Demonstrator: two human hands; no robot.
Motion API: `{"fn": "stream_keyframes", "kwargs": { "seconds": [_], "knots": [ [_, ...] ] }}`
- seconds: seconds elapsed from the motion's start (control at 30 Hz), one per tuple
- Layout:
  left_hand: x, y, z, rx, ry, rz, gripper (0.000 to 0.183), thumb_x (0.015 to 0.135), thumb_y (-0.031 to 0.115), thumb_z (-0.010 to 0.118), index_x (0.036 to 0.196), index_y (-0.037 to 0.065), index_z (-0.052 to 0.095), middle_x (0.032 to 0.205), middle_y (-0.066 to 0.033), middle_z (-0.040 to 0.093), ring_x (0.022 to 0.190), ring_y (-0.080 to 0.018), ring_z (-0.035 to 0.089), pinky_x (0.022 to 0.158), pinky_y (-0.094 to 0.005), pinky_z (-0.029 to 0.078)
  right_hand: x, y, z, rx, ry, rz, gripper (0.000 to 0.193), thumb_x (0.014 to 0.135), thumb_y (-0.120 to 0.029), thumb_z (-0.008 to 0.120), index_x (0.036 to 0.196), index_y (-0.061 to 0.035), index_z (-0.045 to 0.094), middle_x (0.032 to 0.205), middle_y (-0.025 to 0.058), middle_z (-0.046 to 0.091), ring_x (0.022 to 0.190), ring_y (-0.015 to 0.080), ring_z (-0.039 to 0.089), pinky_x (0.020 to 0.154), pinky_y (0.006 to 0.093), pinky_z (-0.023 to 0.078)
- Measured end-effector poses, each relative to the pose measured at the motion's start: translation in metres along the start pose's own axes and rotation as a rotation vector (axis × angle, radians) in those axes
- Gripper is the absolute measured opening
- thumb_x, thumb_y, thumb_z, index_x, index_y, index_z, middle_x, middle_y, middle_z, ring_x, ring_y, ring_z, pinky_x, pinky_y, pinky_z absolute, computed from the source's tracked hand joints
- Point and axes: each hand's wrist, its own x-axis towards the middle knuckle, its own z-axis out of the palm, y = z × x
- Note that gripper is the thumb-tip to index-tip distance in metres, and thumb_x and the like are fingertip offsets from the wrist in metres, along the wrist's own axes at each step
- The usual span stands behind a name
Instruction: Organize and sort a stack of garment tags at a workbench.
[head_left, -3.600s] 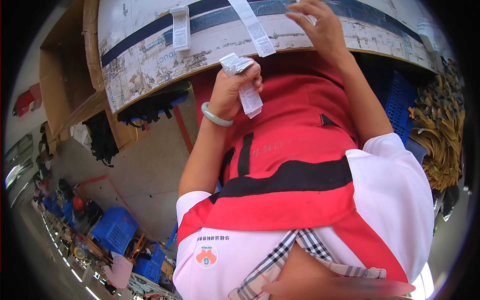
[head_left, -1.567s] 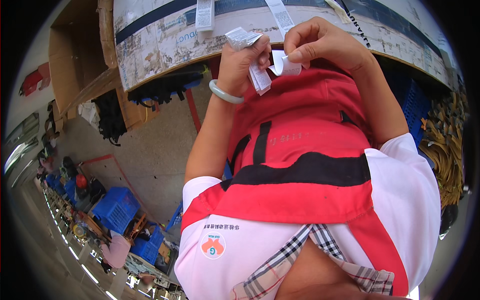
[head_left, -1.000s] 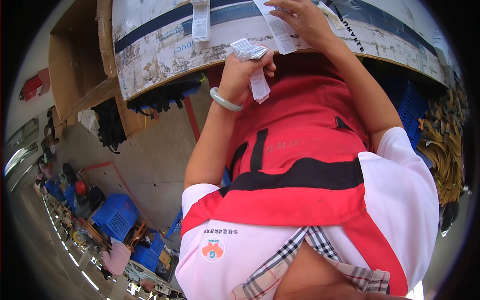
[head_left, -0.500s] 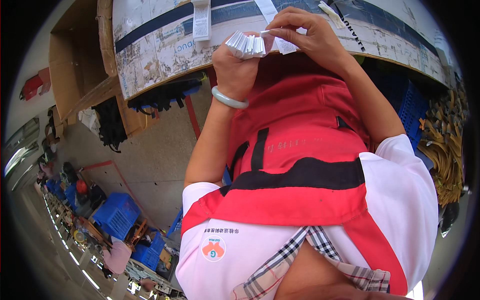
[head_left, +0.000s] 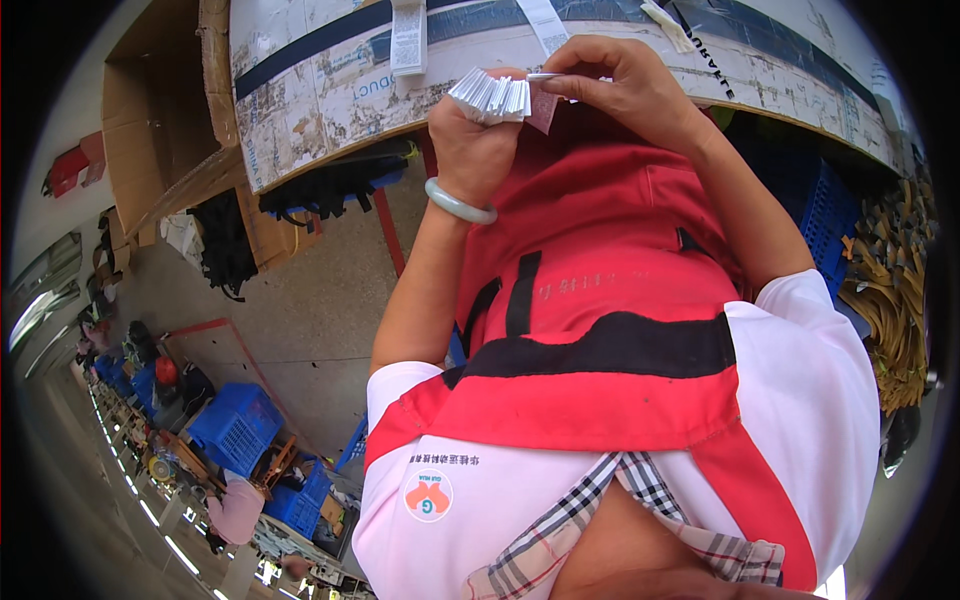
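My left hand (head_left: 474, 150), with a pale bangle (head_left: 458, 204) at the wrist, is closed round a fanned stack of white folded labels (head_left: 490, 97). Just right of it, my right hand (head_left: 632, 88) pinches the edge of a single white label (head_left: 545, 76) between thumb and forefinger. Below that label a thin, pinkish translucent printed piece (head_left: 542, 110) hangs beside the stack; what holds it is hidden. Another strip of printed white labels (head_left: 408, 40) lies on the table to the left, and a second strip (head_left: 543, 22) lies beyond my hands.
The carton-covered table (head_left: 300, 110) has a worn front edge close to my hands. A small cream-coloured piece (head_left: 668, 26) lies on it at right. An open cardboard box (head_left: 160, 110) stands at left, black straps (head_left: 330, 185) hang under the table, and a blue crate (head_left: 825, 225) is at right.
My right hand has come slightly lower and toward the right, still pinching a label at the stack. The pinkish piece now hangs in plainer view. The left hand has barely moved.
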Motion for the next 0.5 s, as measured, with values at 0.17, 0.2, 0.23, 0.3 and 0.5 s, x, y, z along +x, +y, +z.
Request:
{"fn": "stream_keyframes", "kwargs": {
  "seconds": [0.17,0.2,0.23,0.3,0.5],
  "knots": [
    [-0.003,-0.0024,-0.0007,-0.043,0.008,-0.053,0.017,0.084,-0.008,0.066,0.098,-0.001,0.07,0.077,-0.002,0.066,0.066,-0.0069,0.06,0.058,-0.0214,0.047,-0.0014,-0.007,0.0003,-0.021,-0.014,0.075,0.022,0.092,-0.016,0.069,0.101,0.0039,0.068,0.087,0.0038,0.068,0.081,0.0078,0.061,0.074,0.0231,0.051],
    [-0.0032,-0.0031,-0.001,-0.045,0.008,-0.061,0.015,0.084,-0.006,0.067,0.098,-0.001,0.07,0.076,-0.002,0.066,0.066,-0.0069,0.059,0.057,-0.0214,0.047,-0.0021,-0.0071,-0.0004,-0.036,-0.021,0.115,0.022,0.092,-0.017,0.068,0.101,0.004,0.068,0.087,0.0043,0.068,0.08,0.008,0.061,0.074,0.0232,0.051],
    [-0.0035,-0.0033,-0.0008,-0.044,0.008,-0.061,0.015,0.084,-0.006,0.067,0.098,-0.001,0.07,0.076,-0.002,0.066,0.066,-0.0069,0.059,0.057,-0.0214,0.047,-0.0025,-0.0065,-0.0011,-0.035,-0.021,0.114,0.022,0.092,-0.017,0.068,0.101,0.004,0.068,0.087,0.0043,0.068,0.08,0.008,0.061,0.074,0.0232,0.051],
    [-0.0047,-0.0019,-0.0001,-0.091,0.021,-0.096,0.013,0.085,-0.003,0.07,0.098,-0.001,0.071,0.076,-0.0018,0.066,0.066,-0.0068,0.059,0.057,-0.0217,0.047,-0.0031,-0.0052,-0.0014,-0.013,-0.048,0.173,0.024,0.093,-0.018,0.068,0.101,0.0043,0.068,0.088,0.0054,0.068,0.081,0.0092,0.061,0.076,0.0241,0.051],
    [-0.0062,-0.004,0.0026,-0.12,0.012,-0.08,0.012,0.086,-0.001,0.07,0.098,-0.001,0.071,0.075,-0.0016,0.065,0.066,-0.0066,0.059,0.057,-0.0216,0.047,-0.0043,-0.0065,-0.0005,-0.032,-0.022,0.135,0.023,0.093,-0.018,0.067,0.101,0.0038,0.068,0.088,0.0055,0.068,0.081,0.0107,0.061,0.079,0.0258,0.051]
  ]
}}
